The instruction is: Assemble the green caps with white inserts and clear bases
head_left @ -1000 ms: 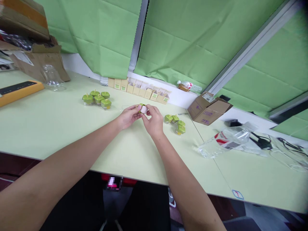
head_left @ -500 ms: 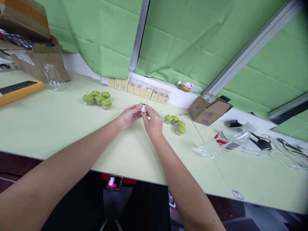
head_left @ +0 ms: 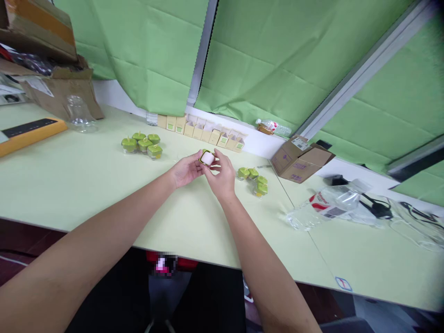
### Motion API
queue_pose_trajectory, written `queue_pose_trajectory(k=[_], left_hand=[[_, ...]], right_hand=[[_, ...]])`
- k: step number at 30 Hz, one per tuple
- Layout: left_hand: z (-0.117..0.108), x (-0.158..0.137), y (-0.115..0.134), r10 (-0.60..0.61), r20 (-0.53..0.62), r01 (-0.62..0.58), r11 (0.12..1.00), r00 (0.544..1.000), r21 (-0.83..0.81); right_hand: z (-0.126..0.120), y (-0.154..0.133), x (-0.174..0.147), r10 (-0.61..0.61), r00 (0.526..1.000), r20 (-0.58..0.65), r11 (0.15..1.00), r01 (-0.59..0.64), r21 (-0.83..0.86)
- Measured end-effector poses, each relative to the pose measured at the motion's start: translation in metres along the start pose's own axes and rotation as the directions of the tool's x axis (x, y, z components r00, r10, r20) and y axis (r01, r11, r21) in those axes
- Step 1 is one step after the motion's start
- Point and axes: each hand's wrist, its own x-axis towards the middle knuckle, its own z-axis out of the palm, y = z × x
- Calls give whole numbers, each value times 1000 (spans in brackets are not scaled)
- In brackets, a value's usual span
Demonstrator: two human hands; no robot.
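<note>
Both hands hold a small green-rimmed lid (head_left: 201, 161) above the table, its pale pinkish-white inner side facing up. My left hand (head_left: 186, 170) pinches its left edge between thumb and fingers. On the other side, the fingers and thumb of my right hand (head_left: 222, 175) grip the right edge. Left of my hands stands a cluster of small clear jars with green lids (head_left: 144, 144). A smaller group of green-lidded jars (head_left: 253, 174) sits just right of my right hand. Something clear and thin lies behind my left hand, too faint to make out.
A row of small open cardboard boxes (head_left: 204, 131) lines the back of the table. At right are a brown carton (head_left: 297, 159), a big clear plastic bottle (head_left: 322, 203) and black cables (head_left: 379, 206). At left stand a clear glass vessel (head_left: 80, 115) and an orange-edged device (head_left: 33, 134).
The lid has turned so that more of its pale inner side and green rim shows. My right fingers have spread slightly around its edge.
</note>
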Motion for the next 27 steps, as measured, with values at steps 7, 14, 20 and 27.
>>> queue_pose_trajectory(k=[7,14,20,27], left_hand=[[0,-2,2,-7,28,8,999,1000,-51],[2,-1,2,-17,-13,17,1000,1000,-13],[-2,5,0,-29,-95,33,999,995,34],[-9,8,-4,50,-140,-35,993,989,109]], right_hand=[[1,-5,-2,-70,996,47,997,71,-9],[1,-7,-2,6,996,89,1000,-5,-11],[2,-3,-3,109,981,162,992,-118,45],[3,-1,0,282,931,230,917,-332,220]])
